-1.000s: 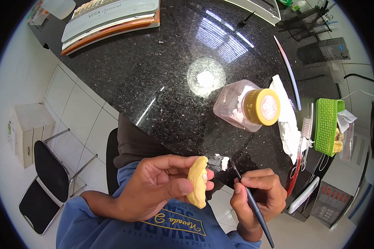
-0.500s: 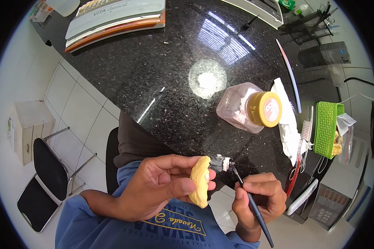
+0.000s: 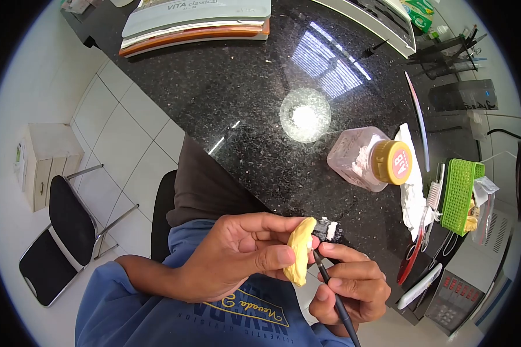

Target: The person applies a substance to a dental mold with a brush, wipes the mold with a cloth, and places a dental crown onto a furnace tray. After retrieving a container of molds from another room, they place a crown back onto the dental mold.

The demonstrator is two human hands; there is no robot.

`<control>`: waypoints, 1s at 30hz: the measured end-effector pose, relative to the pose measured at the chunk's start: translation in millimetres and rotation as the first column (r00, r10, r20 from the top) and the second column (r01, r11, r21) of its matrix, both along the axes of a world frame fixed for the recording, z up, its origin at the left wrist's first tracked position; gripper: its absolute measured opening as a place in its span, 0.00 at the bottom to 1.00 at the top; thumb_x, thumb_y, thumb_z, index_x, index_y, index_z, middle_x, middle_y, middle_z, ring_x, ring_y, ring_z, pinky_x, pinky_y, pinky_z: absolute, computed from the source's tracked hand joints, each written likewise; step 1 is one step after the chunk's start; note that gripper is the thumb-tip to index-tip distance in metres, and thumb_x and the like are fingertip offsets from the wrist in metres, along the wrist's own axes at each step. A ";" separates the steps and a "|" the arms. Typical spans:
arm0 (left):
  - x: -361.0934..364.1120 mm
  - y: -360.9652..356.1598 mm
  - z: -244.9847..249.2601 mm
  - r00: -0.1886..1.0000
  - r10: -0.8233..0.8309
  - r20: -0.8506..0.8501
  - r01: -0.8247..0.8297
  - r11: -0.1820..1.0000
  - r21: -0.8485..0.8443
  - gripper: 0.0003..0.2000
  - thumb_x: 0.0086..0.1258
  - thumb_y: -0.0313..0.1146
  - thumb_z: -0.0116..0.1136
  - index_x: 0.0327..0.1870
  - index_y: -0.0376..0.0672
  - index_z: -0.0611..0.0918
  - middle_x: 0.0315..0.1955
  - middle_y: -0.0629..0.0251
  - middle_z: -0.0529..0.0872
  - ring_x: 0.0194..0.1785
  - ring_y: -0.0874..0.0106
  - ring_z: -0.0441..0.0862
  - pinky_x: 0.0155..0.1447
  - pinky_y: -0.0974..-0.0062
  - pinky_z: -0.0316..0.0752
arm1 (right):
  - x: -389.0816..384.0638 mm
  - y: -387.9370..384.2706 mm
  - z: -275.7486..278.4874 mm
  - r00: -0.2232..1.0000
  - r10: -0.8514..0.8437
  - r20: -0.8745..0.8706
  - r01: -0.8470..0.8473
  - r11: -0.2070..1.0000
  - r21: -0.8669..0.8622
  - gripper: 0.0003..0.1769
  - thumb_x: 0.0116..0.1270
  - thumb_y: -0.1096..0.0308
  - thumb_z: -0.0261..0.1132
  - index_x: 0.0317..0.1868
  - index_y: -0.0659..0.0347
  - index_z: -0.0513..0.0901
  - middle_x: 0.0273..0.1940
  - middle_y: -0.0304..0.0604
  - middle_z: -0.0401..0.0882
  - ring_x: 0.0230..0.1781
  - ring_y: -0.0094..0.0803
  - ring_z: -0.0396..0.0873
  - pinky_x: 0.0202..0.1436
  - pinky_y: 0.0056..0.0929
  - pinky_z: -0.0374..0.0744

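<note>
A pale yellow moulded piece (image 3: 300,252) is pinched between the thumb and fingers of my left hand (image 3: 243,251), above the near edge of the counter. In my right hand (image 3: 353,283) is a thin dark-handled tool (image 3: 340,306), held like a pen. Its tip is at the right side of the yellow piece, by a small white spot; whether they touch is hard to tell. Just beyond my hands, a dab of white paste (image 3: 331,231) lies on the dark counter. Farther back rests a clear jar (image 3: 358,159) with a yellow lid and pinkish-white contents.
Right of the jar are white tissue (image 3: 411,202), red-handled scissors (image 3: 410,263), a brush (image 3: 434,194) and a green basket (image 3: 460,196). A VITA classical case (image 3: 197,20) sits at the back left of the dark counter (image 3: 214,87). Black chairs (image 3: 72,205) stand left.
My right hand has moved left, bringing the tool's tip from the white paste to the yellow piece. The whole view has shifted slightly.
</note>
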State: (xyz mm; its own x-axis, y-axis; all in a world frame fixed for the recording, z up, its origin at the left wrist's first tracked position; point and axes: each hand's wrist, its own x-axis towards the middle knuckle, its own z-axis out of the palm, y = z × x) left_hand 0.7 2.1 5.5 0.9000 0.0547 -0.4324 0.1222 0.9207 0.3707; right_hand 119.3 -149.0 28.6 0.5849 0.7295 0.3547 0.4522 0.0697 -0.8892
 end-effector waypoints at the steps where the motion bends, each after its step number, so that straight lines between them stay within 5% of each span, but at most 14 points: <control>1: -0.3 -0.2 -0.6 1.000 0.002 -0.001 -0.002 1.000 0.000 0.21 0.71 0.28 0.57 0.63 0.33 0.70 0.54 0.43 0.79 0.56 0.57 0.80 0.58 0.60 0.80 | -0.2 0.3 0.0 1.000 0.002 -0.001 -0.002 1.000 0.000 0.15 0.49 0.77 0.75 0.32 0.64 0.76 0.27 0.45 0.79 0.37 0.51 0.86 0.36 0.34 0.88; 30: -1.1 -1.4 -3.4 1.000 0.006 0.015 -0.006 1.000 -0.009 0.20 0.70 0.26 0.58 0.62 0.34 0.71 0.54 0.43 0.79 0.56 0.56 0.80 0.59 0.60 0.80 | 0.5 3.3 0.2 1.000 -0.005 -0.011 0.005 1.000 -0.007 0.13 0.49 0.78 0.74 0.30 0.66 0.77 0.25 0.45 0.79 0.37 0.51 0.86 0.36 0.34 0.88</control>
State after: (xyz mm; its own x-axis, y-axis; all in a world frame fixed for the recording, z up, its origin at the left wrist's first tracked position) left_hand -0.3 0.7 2.1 0.9060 0.0562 -0.4196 0.1112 0.9247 0.3640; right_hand 119.8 -145.8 28.9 0.5923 0.7291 0.3429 0.4425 0.0613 -0.8947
